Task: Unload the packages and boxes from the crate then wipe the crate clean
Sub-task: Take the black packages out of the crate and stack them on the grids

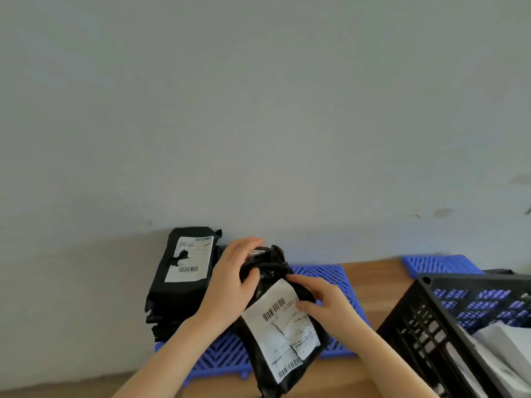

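Wall [258, 110]: pale grey, fills the upper view.
Wooden floor [373, 277]: bare strip between two blue grids.
Blue plastic grid [330, 275]: lies flat under the packages; a second blue grid [442, 264] lies behind the crate.
Black crate [416, 326]: lower right, lattice walls, pale parcels [500, 340] inside.
Stack of black mailer bags [184, 282]: on the grid's left end, by the wall.
Black labelled package [284, 334]: out of the crate, held above the grid, between stack and crate.
Left hand [230, 282]: fingers curled round the package's bunched top.
Right hand [324, 305]: grips its right edge, thumb on the label.
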`<act>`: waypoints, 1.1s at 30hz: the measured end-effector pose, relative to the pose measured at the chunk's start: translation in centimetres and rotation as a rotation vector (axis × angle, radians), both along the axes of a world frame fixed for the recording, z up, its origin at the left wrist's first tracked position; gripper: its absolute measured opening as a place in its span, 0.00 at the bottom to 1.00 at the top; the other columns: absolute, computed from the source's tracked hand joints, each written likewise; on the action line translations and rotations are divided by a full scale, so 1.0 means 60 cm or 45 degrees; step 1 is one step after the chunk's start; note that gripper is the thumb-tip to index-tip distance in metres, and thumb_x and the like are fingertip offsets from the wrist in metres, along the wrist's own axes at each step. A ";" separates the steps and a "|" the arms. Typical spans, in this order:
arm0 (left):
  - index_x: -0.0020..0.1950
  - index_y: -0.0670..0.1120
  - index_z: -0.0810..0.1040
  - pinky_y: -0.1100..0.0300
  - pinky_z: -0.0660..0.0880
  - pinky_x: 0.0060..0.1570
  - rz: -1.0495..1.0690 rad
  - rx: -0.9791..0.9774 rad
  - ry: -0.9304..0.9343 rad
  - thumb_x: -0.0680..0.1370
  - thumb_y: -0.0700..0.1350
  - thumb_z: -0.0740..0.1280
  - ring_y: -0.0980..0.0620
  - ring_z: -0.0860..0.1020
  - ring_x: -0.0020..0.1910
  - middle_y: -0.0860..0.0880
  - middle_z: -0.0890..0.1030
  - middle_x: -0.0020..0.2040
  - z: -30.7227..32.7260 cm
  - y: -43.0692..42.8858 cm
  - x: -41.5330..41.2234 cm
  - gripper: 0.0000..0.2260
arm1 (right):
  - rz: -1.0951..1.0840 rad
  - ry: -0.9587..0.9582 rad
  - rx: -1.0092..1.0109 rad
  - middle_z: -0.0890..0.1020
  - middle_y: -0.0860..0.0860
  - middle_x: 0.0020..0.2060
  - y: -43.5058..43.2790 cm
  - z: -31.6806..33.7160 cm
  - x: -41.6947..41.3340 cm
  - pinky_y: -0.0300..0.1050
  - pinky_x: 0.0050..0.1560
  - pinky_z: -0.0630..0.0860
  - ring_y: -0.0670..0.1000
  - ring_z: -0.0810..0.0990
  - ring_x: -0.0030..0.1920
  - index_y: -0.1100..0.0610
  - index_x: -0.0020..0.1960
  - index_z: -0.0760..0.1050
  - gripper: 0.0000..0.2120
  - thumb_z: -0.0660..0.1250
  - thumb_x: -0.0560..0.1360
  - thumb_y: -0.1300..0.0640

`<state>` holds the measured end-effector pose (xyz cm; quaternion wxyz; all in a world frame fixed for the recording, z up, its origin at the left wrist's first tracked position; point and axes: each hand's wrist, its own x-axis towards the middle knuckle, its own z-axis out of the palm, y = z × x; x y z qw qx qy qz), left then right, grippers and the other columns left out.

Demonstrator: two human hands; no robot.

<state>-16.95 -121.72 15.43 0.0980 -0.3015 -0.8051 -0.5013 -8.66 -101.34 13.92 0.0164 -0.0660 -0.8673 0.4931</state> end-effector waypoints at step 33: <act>0.79 0.57 0.42 0.49 0.47 0.77 0.146 -0.888 -0.430 0.81 0.59 0.58 0.53 0.41 0.79 0.54 0.44 0.80 -0.274 0.072 -0.102 0.33 | 0.085 -0.204 0.145 0.59 0.42 0.75 0.015 -0.243 -0.226 0.25 0.64 0.59 0.41 0.59 0.74 0.42 0.75 0.60 0.28 0.66 0.79 0.57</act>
